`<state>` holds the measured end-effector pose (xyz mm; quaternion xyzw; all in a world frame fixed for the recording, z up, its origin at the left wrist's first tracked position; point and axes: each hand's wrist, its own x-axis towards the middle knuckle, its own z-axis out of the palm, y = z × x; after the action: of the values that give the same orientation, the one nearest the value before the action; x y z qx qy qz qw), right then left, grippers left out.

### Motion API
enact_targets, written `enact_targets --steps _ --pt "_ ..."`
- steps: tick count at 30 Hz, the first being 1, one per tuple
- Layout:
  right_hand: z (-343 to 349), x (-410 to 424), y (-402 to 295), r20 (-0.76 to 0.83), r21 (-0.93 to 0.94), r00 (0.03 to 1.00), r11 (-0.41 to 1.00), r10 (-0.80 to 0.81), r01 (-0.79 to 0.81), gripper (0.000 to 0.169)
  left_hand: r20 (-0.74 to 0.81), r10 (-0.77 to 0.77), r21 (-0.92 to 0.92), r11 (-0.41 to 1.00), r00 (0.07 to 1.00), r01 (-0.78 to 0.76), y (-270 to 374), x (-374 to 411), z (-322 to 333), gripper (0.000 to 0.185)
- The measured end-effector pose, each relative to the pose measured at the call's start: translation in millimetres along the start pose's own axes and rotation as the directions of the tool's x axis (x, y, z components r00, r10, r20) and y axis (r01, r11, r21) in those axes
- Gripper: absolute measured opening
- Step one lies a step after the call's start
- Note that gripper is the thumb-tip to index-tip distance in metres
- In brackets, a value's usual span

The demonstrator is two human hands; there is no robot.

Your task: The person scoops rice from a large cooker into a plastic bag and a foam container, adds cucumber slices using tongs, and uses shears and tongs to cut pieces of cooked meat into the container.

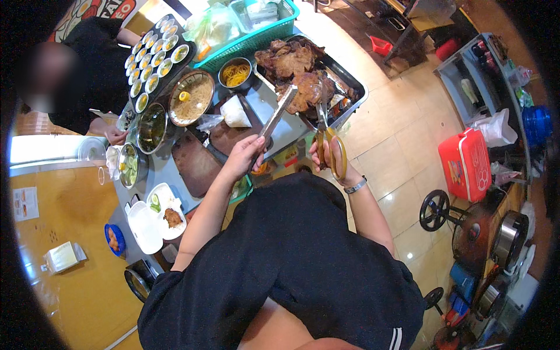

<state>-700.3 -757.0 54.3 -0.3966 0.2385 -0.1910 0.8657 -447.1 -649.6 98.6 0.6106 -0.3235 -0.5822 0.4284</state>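
Note:
My left hand (246,156) grips metal tongs (280,111), whose tips reach a browned slab of grilled meat (306,89). In my right hand (334,157) are scissors with yellow handles (337,164); their blades point into the same meat. More cooked meat (288,57) is piled in a deep metal tray (359,87) at the counter's far corner. Whether the blades are cutting cannot be seen. To the left, an open white foam box (151,236) holds rice, a piece of browned meat (173,218) and green slices.
A brown cutting board (192,162), a bowl of noodles (191,103), and a bowl of cucumber slices (128,166) occupy the counter. Beyond stand a tray of small filled cups (153,65) and a teal basket (249,46). Another person's hand (116,135) is at left. A red cooler (466,164) stands right.

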Motion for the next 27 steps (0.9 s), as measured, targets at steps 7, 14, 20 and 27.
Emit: enact_targets --steps 7,14,20,27 --pt "13 3 7 -0.166 0.029 0.986 0.999 -0.014 0.019 0.072 0.008 -0.008 -0.079 0.997 1.000 0.008 -25 -1 21 0.035" --pt "13 1 12 -0.337 -0.019 0.941 0.999 0.018 -0.026 0.065 -0.019 -0.042 -0.096 0.995 0.999 0.040 -36 5 31 0.035" --pt "-29 -29 -3 0.013 -0.224 1.000 0.975 0.012 -0.009 0.059 0.009 -0.002 0.034 0.999 1.000 0.002 -7 10 -19 0.036" --pt "-31 -19 -31 -0.224 -0.478 0.952 0.828 0.207 -0.293 0.053 0.067 -0.091 0.215 0.974 0.994 0.075 38 4 -36 0.031"
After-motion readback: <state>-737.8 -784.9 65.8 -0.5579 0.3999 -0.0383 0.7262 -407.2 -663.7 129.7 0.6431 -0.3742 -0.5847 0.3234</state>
